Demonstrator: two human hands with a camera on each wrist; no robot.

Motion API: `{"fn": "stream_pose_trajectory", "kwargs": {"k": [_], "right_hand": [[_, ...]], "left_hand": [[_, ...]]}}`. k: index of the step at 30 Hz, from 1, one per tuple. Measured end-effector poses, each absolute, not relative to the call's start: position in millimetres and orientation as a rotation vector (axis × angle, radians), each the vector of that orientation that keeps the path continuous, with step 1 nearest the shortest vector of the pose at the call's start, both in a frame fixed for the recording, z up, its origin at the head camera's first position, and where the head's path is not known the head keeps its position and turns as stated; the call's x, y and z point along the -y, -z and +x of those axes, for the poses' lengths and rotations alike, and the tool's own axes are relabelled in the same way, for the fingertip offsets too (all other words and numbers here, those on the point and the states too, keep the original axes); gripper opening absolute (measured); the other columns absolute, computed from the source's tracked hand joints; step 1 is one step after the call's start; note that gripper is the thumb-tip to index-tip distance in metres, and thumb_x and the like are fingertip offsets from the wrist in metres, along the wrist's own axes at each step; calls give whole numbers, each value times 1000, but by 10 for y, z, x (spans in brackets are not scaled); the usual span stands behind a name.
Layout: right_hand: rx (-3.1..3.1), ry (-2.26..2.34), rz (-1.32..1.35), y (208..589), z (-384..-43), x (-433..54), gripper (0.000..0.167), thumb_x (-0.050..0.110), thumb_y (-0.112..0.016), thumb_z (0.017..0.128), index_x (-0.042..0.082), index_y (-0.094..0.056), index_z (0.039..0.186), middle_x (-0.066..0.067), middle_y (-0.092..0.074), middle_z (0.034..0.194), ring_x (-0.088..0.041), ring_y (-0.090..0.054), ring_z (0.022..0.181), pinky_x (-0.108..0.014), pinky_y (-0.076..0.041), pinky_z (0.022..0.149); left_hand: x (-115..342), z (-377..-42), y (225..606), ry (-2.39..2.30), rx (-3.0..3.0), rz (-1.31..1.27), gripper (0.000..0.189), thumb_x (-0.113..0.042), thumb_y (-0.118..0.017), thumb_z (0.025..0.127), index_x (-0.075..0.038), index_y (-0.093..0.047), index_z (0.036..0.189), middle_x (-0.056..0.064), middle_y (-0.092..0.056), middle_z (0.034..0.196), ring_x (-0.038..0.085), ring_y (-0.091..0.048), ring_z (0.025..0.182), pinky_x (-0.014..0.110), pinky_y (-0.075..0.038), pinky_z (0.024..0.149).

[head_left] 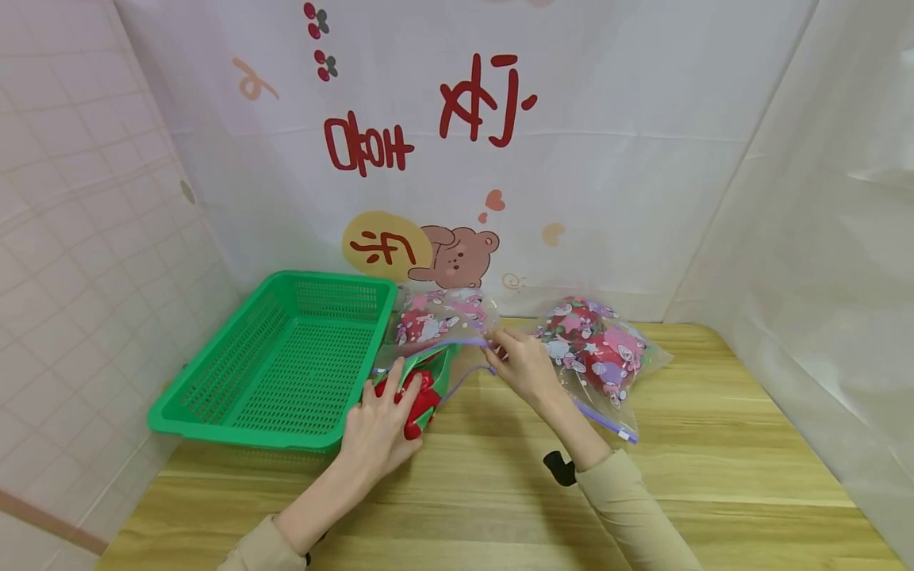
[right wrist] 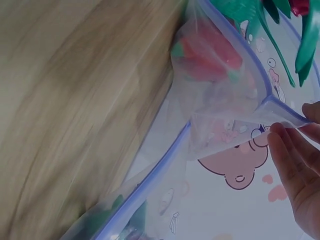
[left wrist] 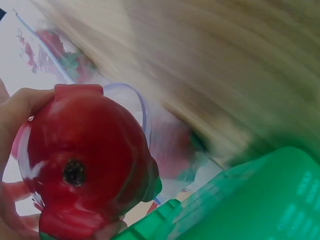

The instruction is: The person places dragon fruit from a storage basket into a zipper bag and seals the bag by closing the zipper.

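Note:
My left hand [head_left: 382, 432] grips a glossy, rounded red object with green leaf-like parts [left wrist: 95, 145], held at the mouth of a clear zip bag [head_left: 435, 313]. The object's exact kind I cannot tell. In the left wrist view it shows a dark speckled spot. Long green strips [right wrist: 305, 50] hang over the bag mouth in the right wrist view. My right hand [head_left: 524, 366] pinches the corner of the bag's purple-edged rim [right wrist: 250, 55], and the mouth gapes. Red and green contents [right wrist: 207, 52] show through the printed plastic.
A green plastic basket [head_left: 267, 440] stands at the left on the wooden table [head_left: 500, 507]. To the right lies a second printed zip bag [head_left: 600, 357], filled, its purple slider strip toward me. A white printed sheet [head_left: 607, 198] hangs behind the table.

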State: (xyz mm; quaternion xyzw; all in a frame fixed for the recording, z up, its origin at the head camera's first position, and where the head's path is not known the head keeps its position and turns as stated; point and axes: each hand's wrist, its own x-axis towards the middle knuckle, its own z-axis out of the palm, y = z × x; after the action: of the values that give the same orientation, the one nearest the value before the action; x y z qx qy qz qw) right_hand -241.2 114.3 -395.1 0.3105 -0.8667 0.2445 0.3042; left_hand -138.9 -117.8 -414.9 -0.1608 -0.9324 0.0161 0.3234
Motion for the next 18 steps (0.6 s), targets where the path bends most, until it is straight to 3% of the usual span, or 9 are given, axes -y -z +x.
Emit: {"fn": "stream_pose_trajectory", "kwargs": {"k": [9, 18], "right_hand": [[2338, -536, 879, 4019, -2358, -1160, 36, -7, -71, 71, 4, -68, 105, -7, -66, 87, -19, -68, 71, -25, -55, 59], [2281, -592, 846, 3984, -2364, -1116, 22, -6, -65, 76, 2, -70, 96, -9, -69, 85, -15, -65, 65, -21, -53, 57]], "left_hand": [[1062, -1480, 4147, -13, 2486, -367, 77, -38, -84, 56, -17, -56, 125, 14, -49, 137, 47, -61, 94, 34, -49, 40], [867, -1576, 4212, -182, 2530, -410, 84, -49, -85, 57, -17, -55, 129, 15, -48, 140, 46, -61, 98, 37, -55, 55]]}}
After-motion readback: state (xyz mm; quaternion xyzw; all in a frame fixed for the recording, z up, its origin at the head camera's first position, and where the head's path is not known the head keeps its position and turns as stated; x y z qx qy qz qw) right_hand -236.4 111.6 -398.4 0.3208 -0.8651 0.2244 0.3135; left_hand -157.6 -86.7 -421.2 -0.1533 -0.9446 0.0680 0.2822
